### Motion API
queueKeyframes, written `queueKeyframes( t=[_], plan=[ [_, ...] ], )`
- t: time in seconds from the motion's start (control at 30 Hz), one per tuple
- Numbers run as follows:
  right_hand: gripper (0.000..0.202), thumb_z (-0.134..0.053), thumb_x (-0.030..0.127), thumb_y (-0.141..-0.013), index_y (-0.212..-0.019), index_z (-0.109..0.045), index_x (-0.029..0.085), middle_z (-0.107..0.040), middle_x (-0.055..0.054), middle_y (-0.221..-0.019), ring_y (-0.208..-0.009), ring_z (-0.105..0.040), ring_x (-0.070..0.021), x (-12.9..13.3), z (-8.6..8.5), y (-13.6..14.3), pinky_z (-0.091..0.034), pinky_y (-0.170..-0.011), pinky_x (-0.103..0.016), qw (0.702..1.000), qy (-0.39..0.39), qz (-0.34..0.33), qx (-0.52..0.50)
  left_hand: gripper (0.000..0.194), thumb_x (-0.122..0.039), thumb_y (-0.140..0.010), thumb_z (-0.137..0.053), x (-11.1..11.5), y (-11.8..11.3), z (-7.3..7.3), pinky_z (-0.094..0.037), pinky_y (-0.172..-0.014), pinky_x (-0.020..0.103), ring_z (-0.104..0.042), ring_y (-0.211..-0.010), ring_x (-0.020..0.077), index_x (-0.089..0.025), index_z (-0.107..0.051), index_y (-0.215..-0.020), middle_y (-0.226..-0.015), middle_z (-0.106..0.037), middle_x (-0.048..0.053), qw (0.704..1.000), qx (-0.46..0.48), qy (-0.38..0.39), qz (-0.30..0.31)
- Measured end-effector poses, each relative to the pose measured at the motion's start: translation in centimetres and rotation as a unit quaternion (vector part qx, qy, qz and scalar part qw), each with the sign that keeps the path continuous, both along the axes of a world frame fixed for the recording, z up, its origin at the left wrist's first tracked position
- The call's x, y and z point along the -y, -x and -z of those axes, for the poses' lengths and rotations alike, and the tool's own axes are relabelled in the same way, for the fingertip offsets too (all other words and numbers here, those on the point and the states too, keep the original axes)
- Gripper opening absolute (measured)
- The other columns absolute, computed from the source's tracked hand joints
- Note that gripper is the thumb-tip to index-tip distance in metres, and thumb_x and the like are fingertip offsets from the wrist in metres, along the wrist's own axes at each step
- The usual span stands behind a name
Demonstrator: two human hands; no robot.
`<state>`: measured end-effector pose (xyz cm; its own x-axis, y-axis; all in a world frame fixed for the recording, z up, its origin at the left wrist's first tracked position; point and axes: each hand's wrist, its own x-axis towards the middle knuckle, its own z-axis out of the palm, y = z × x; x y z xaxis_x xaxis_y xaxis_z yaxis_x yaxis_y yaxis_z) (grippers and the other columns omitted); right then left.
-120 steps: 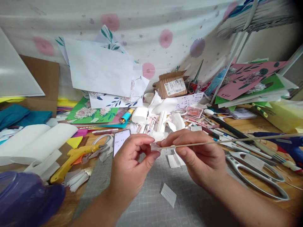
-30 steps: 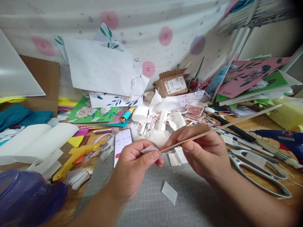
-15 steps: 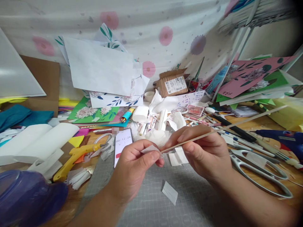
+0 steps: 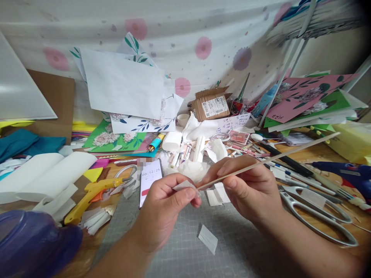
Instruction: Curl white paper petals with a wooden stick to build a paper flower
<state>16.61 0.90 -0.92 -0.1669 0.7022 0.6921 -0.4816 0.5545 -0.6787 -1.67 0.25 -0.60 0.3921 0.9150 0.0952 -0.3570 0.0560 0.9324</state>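
My left hand (image 4: 171, 204) pinches a small piece of white tissue paper (image 4: 183, 185) between thumb and fingers. A thin wooden stick (image 4: 272, 158) runs from that paper up to the right, and my right hand (image 4: 249, 189) is closed around it near its lower end. The stick's lower tip meets the paper at my left fingertips; whether the paper wraps it I cannot tell. Below the hands, a loose white paper piece (image 4: 208, 239) lies on the grey cutting mat (image 4: 174, 255). More white paper pieces (image 4: 217, 194) lie between and behind my hands.
A phone (image 4: 149, 179) with a running timer lies behind my left hand. Scissors (image 4: 319, 216) lie at right, near a blue glue gun (image 4: 342, 172). At left are a yellow glue gun (image 4: 89, 197), white paper rolls (image 4: 58, 173) and a purple object (image 4: 34, 243). A cardboard box (image 4: 211, 103) stands behind.
The stick's far end has dipped slightly and shifted left, along with a small movement of my right hand. Both grips stay the same. The camera view has tilted slightly.
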Motion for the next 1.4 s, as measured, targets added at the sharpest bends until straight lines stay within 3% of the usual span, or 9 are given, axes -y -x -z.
queueKeyframes(
  t=[0.43,0.63,0.83,1.0,1.2,1.4],
  plan=[
    [0.015,-0.067,0.019,-0.094,-0.104,-0.076,0.026,-0.078,-0.002,-0.088,-0.083,-0.075,-0.0181,0.18,-0.33,0.25,-0.063,-0.071,-0.032,1.000,-0.005,0.008,-0.002,0.011,-0.022,-0.081,-0.073,-0.07,0.17,0.00,-0.046,-0.067,0.022,-0.059,-0.066,0.0103,-0.020,-0.074,-0.071,-0.065,-0.071,-0.002,1.000,-0.006,0.010,0.010],
    [0.014,-0.067,0.020,-0.094,-0.103,-0.075,0.026,-0.078,-0.003,-0.088,-0.082,-0.075,-0.0201,0.04,-0.25,0.13,-0.062,-0.071,-0.035,1.000,-0.009,0.017,0.013,0.012,-0.023,-0.081,-0.072,0.02,0.11,0.05,-0.045,-0.068,0.022,-0.059,-0.068,0.0108,-0.019,-0.073,-0.070,-0.065,-0.070,-0.002,1.000,-0.014,0.011,0.008],
    [0.012,-0.066,0.021,-0.094,-0.102,-0.075,0.025,-0.078,-0.004,-0.091,-0.075,-0.073,-0.0164,0.05,-0.40,0.00,-0.061,-0.072,-0.034,0.999,-0.031,0.026,0.033,0.012,-0.024,-0.081,-0.072,-0.11,0.05,-0.01,-0.045,-0.068,0.022,-0.058,-0.067,0.0110,-0.019,-0.072,-0.070,-0.064,-0.069,-0.002,1.000,-0.011,0.008,0.006],
    [0.011,-0.068,0.022,-0.093,-0.100,-0.075,0.026,-0.078,-0.003,-0.090,-0.083,-0.073,-0.0186,0.14,-0.42,-0.19,-0.060,-0.074,-0.035,0.998,-0.021,0.037,0.049,0.012,-0.026,-0.082,-0.073,-0.12,0.15,0.15,-0.044,-0.071,0.023,-0.058,-0.071,0.0118,-0.019,-0.072,-0.071,-0.068,-0.068,-0.002,1.000,-0.014,-0.001,-0.012],
    [0.011,-0.069,0.023,-0.092,-0.099,-0.076,0.027,-0.078,-0.003,-0.088,-0.082,-0.074,-0.0195,0.25,-0.40,-0.23,-0.060,-0.075,-0.036,0.996,-0.011,0.065,0.058,0.016,-0.032,-0.081,-0.077,-0.10,0.15,0.66,-0.040,-0.068,0.024,-0.051,-0.073,0.0123,-0.020,-0.067,-0.075,-0.072,-0.059,-0.002,0.998,-0.027,-0.017,-0.053],
    [0.010,-0.069,0.022,-0.092,-0.097,-0.077,0.027,-0.077,-0.002,-0.084,-0.081,-0.074,-0.0190,0.17,-0.29,-0.06,-0.060,-0.072,-0.034,0.996,-0.013,0.073,0.055,0.025,-0.039,-0.084,-0.074,-0.01,0.11,0.87,-0.039,-0.062,0.024,-0.048,-0.069,0.0124,-0.020,-0.060,-0.077,-0.070,-0.053,-0.002,0.996,-0.059,-0.033,-0.053]
  ],
)
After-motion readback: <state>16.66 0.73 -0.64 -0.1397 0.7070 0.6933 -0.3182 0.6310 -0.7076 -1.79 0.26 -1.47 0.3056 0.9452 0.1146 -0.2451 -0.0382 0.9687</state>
